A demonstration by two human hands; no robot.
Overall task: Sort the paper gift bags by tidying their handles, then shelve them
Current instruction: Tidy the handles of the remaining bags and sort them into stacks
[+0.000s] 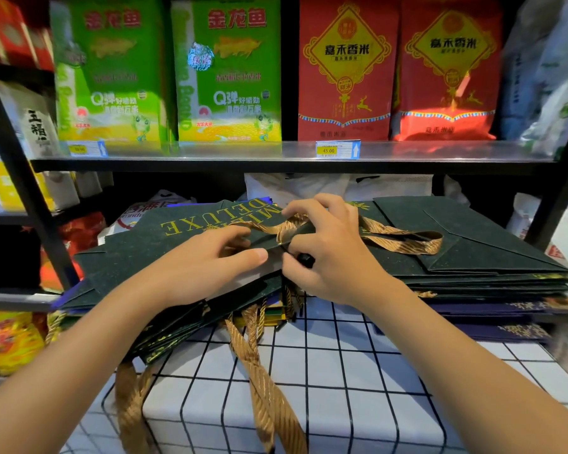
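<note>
Two stacks of flat dark green paper gift bags lie on a white grid-patterned surface (pixel 341 371). The left stack (pixel 128 257) shows gold "DELUXE" lettering on top; the right stack (pixel 489 257) sits beside it. My left hand (pixel 207 263) holds the open edge of the top left bag, thumb on the rim. My right hand (pixel 325 250) pinches a gold striped ribbon handle (pixel 286 229) at that bag's mouth. Another gold ribbon loop (pixel 407 239) lies on the right stack. Several ribbon handles (pixel 263 371) hang loose off the front of the left stack.
A black metal shelf (pixel 292 155) runs above, carrying green rice bags (pixel 227 70) and red rice bags (pixel 345 70). White plastic bags (pixel 309 188) sit behind the stacks. Dark blue bags (pixel 505 329) lie under the right stack. Colourful packets fill the left shelving (pixel 10 342).
</note>
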